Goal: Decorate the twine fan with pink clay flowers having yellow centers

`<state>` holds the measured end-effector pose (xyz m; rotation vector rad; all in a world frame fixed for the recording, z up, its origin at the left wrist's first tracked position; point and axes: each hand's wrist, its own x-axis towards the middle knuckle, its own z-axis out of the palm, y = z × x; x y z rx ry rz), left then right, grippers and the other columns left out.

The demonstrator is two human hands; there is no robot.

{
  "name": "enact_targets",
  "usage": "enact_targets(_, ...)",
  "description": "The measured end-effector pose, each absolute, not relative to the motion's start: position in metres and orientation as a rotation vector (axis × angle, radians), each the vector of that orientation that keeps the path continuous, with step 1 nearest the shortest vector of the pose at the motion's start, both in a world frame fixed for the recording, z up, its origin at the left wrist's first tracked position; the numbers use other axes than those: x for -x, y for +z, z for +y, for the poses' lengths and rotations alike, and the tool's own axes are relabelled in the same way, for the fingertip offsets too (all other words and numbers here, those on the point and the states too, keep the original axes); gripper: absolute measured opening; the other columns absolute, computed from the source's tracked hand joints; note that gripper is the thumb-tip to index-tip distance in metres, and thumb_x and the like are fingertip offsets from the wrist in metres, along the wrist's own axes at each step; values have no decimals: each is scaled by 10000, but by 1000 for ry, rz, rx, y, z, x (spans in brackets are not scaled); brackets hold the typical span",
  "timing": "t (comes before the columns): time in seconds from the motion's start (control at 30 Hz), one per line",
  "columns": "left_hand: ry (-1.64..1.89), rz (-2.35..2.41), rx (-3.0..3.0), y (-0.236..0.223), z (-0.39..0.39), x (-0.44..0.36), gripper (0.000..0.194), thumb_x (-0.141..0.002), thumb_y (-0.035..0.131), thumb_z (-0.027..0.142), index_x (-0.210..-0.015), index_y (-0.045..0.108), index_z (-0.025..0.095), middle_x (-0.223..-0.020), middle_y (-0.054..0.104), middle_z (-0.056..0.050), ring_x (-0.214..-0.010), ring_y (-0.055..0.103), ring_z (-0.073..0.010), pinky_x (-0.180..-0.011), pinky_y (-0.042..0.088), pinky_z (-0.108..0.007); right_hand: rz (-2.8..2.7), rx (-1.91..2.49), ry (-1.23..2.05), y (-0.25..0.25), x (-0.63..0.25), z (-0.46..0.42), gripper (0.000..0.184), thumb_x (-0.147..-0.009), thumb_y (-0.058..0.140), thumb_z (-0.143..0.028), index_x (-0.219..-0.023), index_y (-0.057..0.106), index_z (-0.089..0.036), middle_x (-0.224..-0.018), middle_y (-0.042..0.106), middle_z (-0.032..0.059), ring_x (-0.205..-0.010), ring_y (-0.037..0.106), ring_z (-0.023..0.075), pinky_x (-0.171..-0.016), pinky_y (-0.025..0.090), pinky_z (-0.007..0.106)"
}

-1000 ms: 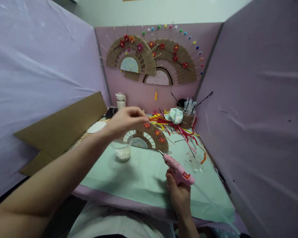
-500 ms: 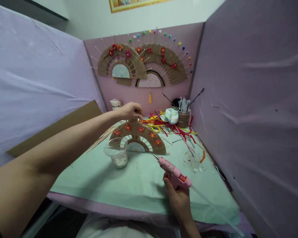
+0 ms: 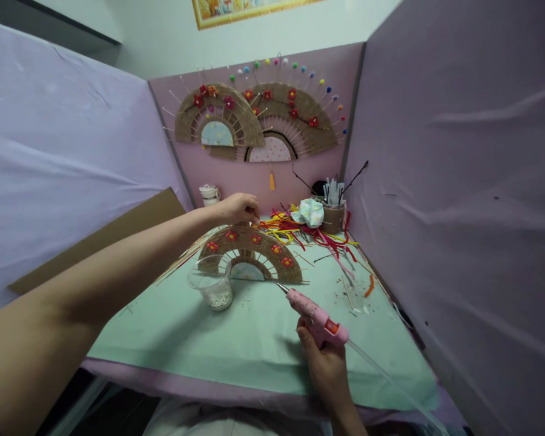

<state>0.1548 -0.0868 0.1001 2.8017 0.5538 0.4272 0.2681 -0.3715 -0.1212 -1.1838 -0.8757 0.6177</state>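
Observation:
My right hand (image 3: 329,366) grips a pink glue gun (image 3: 315,315) low over the table, its metal nozzle pointing up and to the left. A clear glue stick runs out of its back end. Beyond it stands a brown twine-wrapped fan (image 3: 272,248) with several red flowers and a pale floral half-circle at its base. My left hand (image 3: 243,209) is at the fan's top edge, fingers pinched together; what they hold, if anything, is too small to make out. A clear plastic cup (image 3: 218,297) with small pale bits in it stands in front of the fan's left side.
Pipe cleaners (image 3: 284,230) in red and yellow lie in a heap behind the fan. A brown pot (image 3: 333,217) of glue sticks and twigs stands at the back right, beside crumpled floral cloth (image 3: 309,213). A cardboard sheet (image 3: 100,242) leans at left. Decorated fans (image 3: 300,121) hang behind.
The view has tilted slightly upward. My left hand has lowered a little toward the fan's top edge. My right hand keeps the glue gun in nearly the same place.

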Motion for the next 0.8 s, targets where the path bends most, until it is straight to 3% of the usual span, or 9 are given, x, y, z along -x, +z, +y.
enact_targets(0.2, 408, 554, -2856, 101, -88, -155, 65, -636, 765, 225, -637, 718, 180, -659, 582, 7, -642, 513, -108, -609, 341, -205, -911, 1145, 613, -118, -268, -371, 399, -812, 655, -400, -1142, 704, -181, -1061, 742, 129, -965, 695, 286, -900, 537, 428)
enact_targets(0.8, 408, 652, -2816, 100, -87, -149, 101, -597, 774, 135, -667, 749, 203, -646, 571, 17, -613, 480, -101, -611, 314, -225, -912, 1109, 639, -116, -267, -372, 412, -818, 661, -423, -1152, 705, -184, -1019, 750, 131, -954, 695, 296, -907, 528, 437)
